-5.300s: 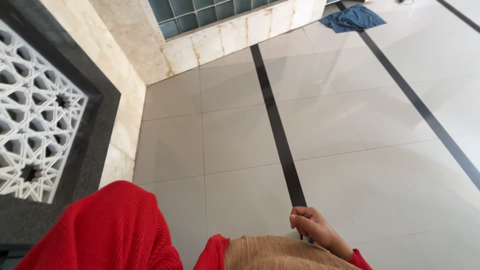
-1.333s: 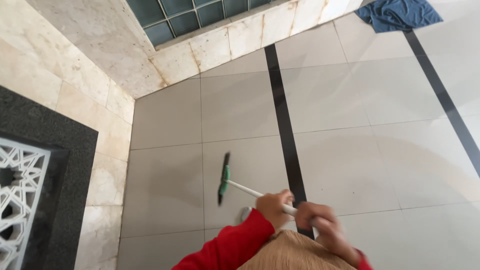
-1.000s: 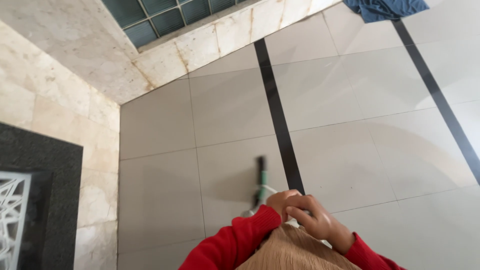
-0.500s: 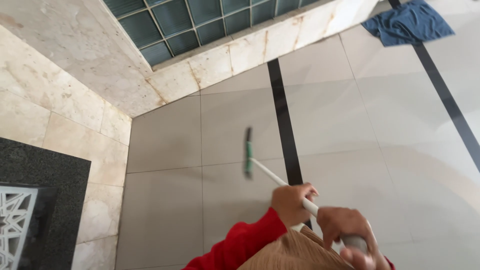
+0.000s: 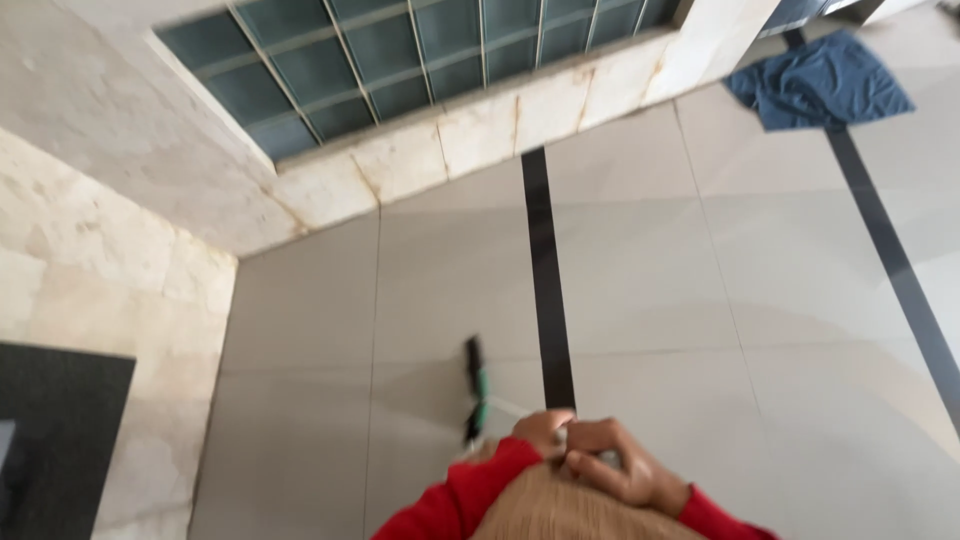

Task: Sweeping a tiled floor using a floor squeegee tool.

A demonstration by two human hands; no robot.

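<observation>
Both hands are wrapped tight around the thin white handle of a floor wiper with a green and black head; the left hand sits just ahead of the right hand. The wiper head rests on the grey tiled floor, just left of a black stripe. A blue cloth lies far off near the wall.

Head camera looks steeply down at the tiled floor.
</observation>
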